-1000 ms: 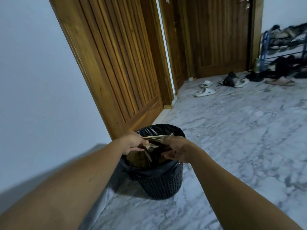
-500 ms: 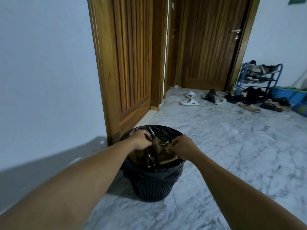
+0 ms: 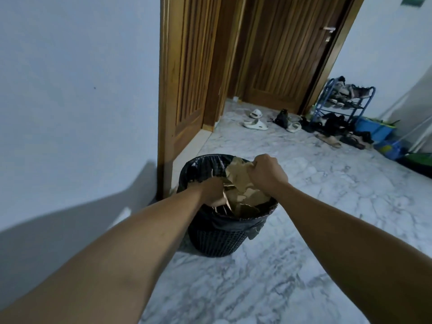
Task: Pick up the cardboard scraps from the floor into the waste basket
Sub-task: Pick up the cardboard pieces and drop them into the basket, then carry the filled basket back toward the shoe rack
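So the cardboard scraps (image 3: 243,183) are piled in the black mesh waste basket (image 3: 217,239), poking up past the rim and its bin liner (image 3: 201,167). The right hand (image 3: 266,174) is fisted round the top edge of one scrap. The left hand (image 3: 211,190) is down among the pieces with its fingers buried, so can't tell its grip. The basket sits on a marble floor (image 3: 257,288) by a wooden door (image 3: 187,66), with white sandals (image 3: 256,124) and a shoe rack (image 3: 343,101) further back.
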Available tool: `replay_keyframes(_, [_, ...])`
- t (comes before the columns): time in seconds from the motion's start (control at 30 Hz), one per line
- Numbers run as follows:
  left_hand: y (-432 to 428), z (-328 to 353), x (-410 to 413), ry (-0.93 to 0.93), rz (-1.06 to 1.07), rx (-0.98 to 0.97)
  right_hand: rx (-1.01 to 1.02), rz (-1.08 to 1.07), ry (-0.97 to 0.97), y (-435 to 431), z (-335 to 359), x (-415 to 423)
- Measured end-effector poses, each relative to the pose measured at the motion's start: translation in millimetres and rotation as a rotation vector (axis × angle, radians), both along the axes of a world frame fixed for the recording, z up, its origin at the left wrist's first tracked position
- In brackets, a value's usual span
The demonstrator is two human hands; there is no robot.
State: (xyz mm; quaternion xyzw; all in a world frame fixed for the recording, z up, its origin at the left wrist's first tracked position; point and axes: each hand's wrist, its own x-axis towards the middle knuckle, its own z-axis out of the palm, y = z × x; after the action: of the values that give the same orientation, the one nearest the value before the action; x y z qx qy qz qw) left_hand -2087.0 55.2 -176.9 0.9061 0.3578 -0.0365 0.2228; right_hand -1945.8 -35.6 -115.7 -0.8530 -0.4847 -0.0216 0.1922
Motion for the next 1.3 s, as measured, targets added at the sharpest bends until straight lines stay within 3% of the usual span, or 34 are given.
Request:
replay_keyframes(0.1, [-7.6, -6.5, -3.6, 0.204, 0.049, -0.034, -0.132, 0.011, 0.033, 0.2, -16.2, -0.1])
replay_keyframes(0.2, [0.6, -9.0, -8.7, 0.124, 0.114, 0.055, -0.370, 0.088, 0.072, 3.4, -27.9, 10.1])
replay_keyframes(0.3, [12.1, 10.1, -26.0, 0.059, 0.155, 0.215, -0.338, 0.122, 0.062, -1.1, -15.0, 20.8])
replay_keyframes(0.37, [9.7, 14.0, -36.4, 0.138, 0.157, 0.258, -0.402, 0.108, -0.001, -9.8, -2.7, 23.2])
replay_keyframes(0.47, [-10.3, 13.6, -44.5, 0.243, 0.095, 0.186, -0.751, 0.040, -0.100, -31.5, 0.6, 17.0])
replay_keyframes(0.53, [-16.3, 12.5, -43.2, 0.233, 0.039, 0.140, -0.882, 0.032, 0.112, -39.5, -12.1, 14.9])
replay_keyframes(0.63, [-11.5, 11.6, -35.8, 0.302, 0.072, 0.089, -0.569, -0.082, 0.533, -38.4, -39.4, 41.4])
replay_keyframes(0.73, [-7.0, 4.4, -28.7, 0.357, 0.153, 0.150, -0.085, -0.165, 0.664, -40.9, -53.1, 76.6])
replay_keyframes(0.8, [-6.3, 6.9, -24.8, 0.296, 0.183, 0.172, 0.119, -0.210, 0.797, -44.1, -56.8, 84.7])
replay_keyframes(0.93, [1.3, 6.7, -22.8, 0.123, 0.377, 0.157, 0.108, -0.331, 1.020, -55.4, -59.5, 60.7])
replay_keyframes(1.1, [-0.2, -1.7, -20.3, -0.005, 0.546, -0.129, -0.094, -0.150, 1.298, -65.8, -71.3, 5.7])
replay_keyframes(1.2, [-6.2, -2.1, -15.3, -0.130, 0.632, -0.210, -0.103, -0.134, 1.311, -48.3, -72.0, 3.7])
replay_keyframes(1.3, [-11.8, 0.0, -11.9, -0.253, 0.691, -0.343, 0.068, -0.218, 1.224, -34.2, -74.4, 36.9])
